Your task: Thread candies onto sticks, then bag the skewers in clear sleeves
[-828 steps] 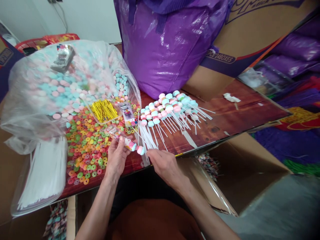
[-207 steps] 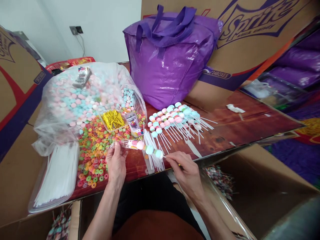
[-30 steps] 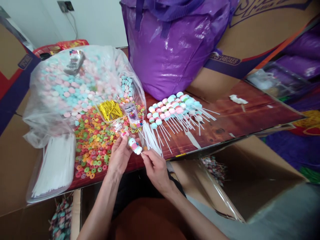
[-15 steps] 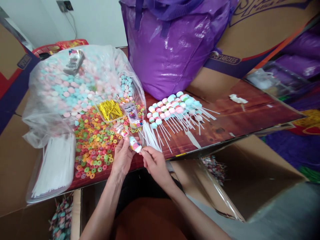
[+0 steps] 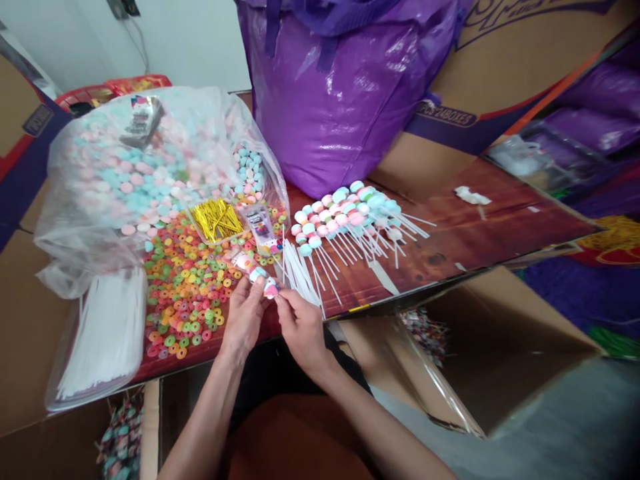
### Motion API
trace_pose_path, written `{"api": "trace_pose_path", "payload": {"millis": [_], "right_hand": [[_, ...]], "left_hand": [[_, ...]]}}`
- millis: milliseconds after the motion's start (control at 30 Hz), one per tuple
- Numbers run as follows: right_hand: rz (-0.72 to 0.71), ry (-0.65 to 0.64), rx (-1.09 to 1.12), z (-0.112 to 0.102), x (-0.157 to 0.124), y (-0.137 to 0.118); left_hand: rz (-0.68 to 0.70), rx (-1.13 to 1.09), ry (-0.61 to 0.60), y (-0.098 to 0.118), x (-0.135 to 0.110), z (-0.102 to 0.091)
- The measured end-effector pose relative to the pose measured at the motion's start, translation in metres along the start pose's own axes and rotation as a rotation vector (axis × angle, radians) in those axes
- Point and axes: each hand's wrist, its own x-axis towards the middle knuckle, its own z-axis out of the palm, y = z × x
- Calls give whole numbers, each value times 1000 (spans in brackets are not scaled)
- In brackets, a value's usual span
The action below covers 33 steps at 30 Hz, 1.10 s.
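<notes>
Between both hands is a candy skewer in a clear printed wrapper [image 5: 257,272], tilted with its upper end away to the left. My left hand [image 5: 245,312] is closed around its middle, thumb on top. At the lower end, the fingertips of my right hand [image 5: 299,321] pinch the wrapper where the stick comes out; the stick itself is mostly hidden. Just beyond lie a stack of printed wrappers [image 5: 262,230] and a tray of gold twist ties [image 5: 216,220]. Loose white sticks [image 5: 300,270] rest to the right of the hands, beside a pile of unwrapped candy skewers [image 5: 345,213].
Ring candies [image 5: 187,287] cover the table's left part. Behind them sits a clear bag of pastel candies [image 5: 145,173], with a tray of white sticks [image 5: 103,333] at left. A purple bag [image 5: 345,100] stands at the back. An open carton [image 5: 500,347] is below the right edge.
Both hands and the wrapped skewer have shifted slightly up and left in view. The skewer has turned a little within the fingers. The table things stay in place.
</notes>
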Motion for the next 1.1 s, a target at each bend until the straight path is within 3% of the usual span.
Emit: {"api": "trace_pose_path", "payload": {"millis": [133, 367, 467, 533, 800, 1000, 1100], "right_hand": [[-40, -55, 24, -2, 3, -2], [295, -161, 210, -23, 2, -4], [356, -183, 286, -22, 7, -2], [328, -180, 250, -19, 10, -2], [1, -144, -14, -7, 7, -7], [60, -203, 1, -24, 9, -4], [20, -258, -3, -32, 16, -3]], "left_hand": [[-15, -11, 4, 8, 2, -5], [-23, -30, 38, 13, 8, -12], [-12, -9, 23, 8, 7, -11], [-10, 7, 19, 6, 5, -10], [-16, -8, 20, 10, 8, -13], [5, 45, 44, 18, 9, -19], [36, 100, 18, 20, 9, -21]]}}
